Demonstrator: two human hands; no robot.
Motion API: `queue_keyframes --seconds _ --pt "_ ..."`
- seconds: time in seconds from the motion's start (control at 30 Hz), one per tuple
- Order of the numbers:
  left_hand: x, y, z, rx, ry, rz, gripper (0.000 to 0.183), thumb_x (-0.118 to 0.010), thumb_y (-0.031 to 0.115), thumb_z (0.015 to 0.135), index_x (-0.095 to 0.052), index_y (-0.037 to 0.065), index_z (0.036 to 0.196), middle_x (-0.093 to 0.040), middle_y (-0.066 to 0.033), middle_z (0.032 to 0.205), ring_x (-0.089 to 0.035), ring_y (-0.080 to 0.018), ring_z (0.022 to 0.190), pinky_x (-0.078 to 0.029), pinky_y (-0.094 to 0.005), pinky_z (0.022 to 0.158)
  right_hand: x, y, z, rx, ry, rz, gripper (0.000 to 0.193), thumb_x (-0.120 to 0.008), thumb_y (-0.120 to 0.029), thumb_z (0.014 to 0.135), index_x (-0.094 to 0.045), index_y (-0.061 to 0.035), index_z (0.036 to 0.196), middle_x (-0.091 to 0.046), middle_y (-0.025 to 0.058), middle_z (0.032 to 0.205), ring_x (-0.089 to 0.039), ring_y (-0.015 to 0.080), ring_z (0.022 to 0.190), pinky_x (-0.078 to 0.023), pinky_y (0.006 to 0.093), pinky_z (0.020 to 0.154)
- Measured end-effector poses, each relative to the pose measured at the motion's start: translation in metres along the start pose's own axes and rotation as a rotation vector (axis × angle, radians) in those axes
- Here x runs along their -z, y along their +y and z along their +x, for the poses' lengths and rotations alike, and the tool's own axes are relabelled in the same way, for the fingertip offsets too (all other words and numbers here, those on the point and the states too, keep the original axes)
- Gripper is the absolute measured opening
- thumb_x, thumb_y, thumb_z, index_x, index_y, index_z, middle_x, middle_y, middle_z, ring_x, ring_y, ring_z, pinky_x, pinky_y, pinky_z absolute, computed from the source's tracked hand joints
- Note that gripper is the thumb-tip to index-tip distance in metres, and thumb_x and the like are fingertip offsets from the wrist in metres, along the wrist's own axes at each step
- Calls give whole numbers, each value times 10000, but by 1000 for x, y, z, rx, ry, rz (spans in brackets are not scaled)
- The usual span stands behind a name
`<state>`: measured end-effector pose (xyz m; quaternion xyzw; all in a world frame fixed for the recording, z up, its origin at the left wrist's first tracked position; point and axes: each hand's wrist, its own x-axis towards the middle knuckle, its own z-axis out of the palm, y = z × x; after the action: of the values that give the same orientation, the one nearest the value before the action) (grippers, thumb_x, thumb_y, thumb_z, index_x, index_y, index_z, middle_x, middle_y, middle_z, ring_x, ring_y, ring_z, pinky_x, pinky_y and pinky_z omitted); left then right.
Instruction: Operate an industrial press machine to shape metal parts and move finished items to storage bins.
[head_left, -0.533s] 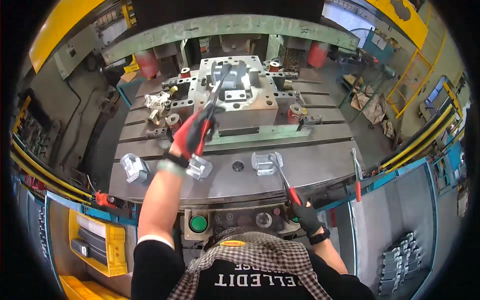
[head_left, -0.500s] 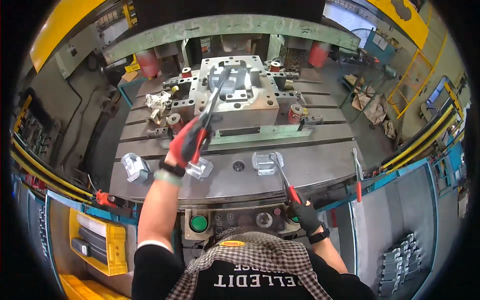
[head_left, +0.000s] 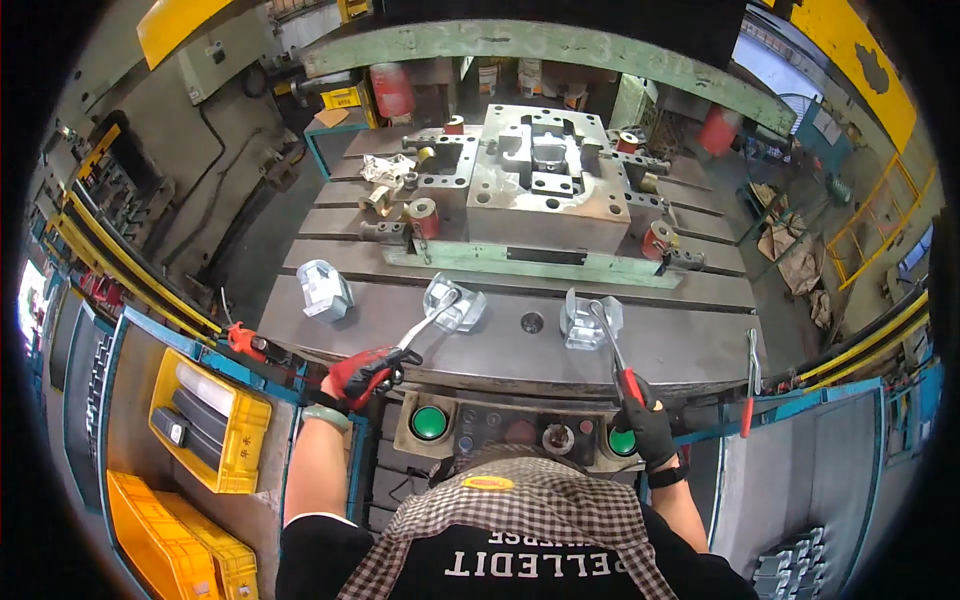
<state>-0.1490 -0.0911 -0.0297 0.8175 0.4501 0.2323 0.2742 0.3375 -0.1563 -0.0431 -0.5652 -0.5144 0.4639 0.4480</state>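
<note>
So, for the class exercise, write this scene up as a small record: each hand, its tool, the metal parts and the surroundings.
Left hand: red-and-black glove, closed around left tongs
Left tongs' tip: at the middle part
Right hand: dark glove, closed around red-handled right tongs
Right tongs' tip: at the right part
Untouched: left part
Unheld: red-handled tool, at the metal table's right edge
Behind: die block
Near side: green buttons
</note>
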Motion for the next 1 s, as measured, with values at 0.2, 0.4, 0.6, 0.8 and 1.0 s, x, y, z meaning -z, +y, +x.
queue_keyframes --seconds 0.2,0.4,0.6,0.8,1.0 --pt "-40 7 -2 359 7 -687 370 -483 287 935 -514 78 1239 -576 -3 894 -516 -90 777 -426 -230 662 4 -1 -2 45 42 -32 432 -517 -184 892 -453 -47 1297 -565 17 750 -549 95 609 -454 245 560" --pt "-138 -5 6 346 250 -713 355 -461 335 937 -541 93 1184 -509 39 746 -461 -62 617 -380 -210 548 -24 -98 44 35 -61 127 393 -489 -103 873 -468 -42 1261 -573 20 907 -496 76 676 -428 227 599" --pt "-131 39 30 490 332 -1205 342 -483 250 927 -506 95 1231 -453 64 690 -417 -38 539 -351 -203 483 -47 -142 168 359 59 -74 277 -520 -152 883 -503 -92 1153 -516 -2 715 -470 85 537 -401 249 464" --pt "-123 36 10 126 275 -461 313 -477 225 932 -512 76 1204 -529 5 743 -489 -96 565 -405 -230 512 -74 -165 266 22 57 96 256 -551 -195 862 -517 -129 1108 -490 -7 634 -487 117 491 -394 285 419" --pt "-136 3 -23 473 139 -1545 371 -602 143 823 -525 53 1174 -597 -66 909 -584 -157 765 -481 -287 682 -61 -192 272 -59 -18 -55 237 -520 -309 886 -568 -105 998 -521 8 644 -493 142 487 -392 296 436"
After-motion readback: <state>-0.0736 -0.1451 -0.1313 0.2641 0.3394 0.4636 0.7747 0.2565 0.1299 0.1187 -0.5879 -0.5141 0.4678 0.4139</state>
